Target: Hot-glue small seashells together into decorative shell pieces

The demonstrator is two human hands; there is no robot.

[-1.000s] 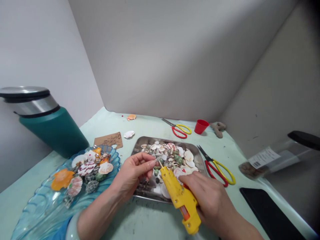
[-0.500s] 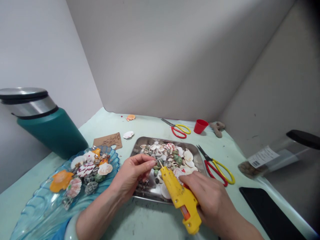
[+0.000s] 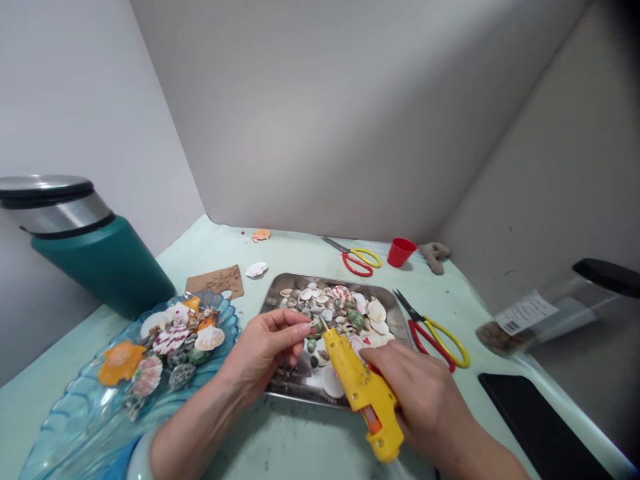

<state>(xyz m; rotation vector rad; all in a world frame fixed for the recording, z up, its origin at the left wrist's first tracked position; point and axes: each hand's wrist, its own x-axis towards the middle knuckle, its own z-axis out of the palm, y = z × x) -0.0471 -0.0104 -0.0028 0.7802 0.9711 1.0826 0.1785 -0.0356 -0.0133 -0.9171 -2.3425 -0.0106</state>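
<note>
My right hand [image 3: 417, 390] is wrapped round a yellow hot glue gun [image 3: 360, 383], its metal nozzle pointing up and to the left. Thumb and fingers of my left hand [image 3: 273, 343] are pinched on a small shell [image 3: 315, 327], mostly hidden, just left of the nozzle tip. Whether nozzle and shell touch I cannot tell. Both hands are over a metal tray [image 3: 300, 387] of small shells, white, brown and green. To the left, a blue glass dish [image 3: 75, 407] bears larger shells, among them an orange scallop [image 3: 121, 362].
A teal bottle [image 3: 107, 267] stands at the left by a brown card [image 3: 215, 283]. Two pairs of scissors [image 3: 363, 259] lie behind and right of the tray. A red cup [image 3: 401, 252], a clear jar [image 3: 530, 320] and a black flat object [image 3: 540, 423] are on the right.
The glue gun's nozzle has shifted slightly to the right, away from the left fingertips. My left hand keeps its pinch almost in place.
</note>
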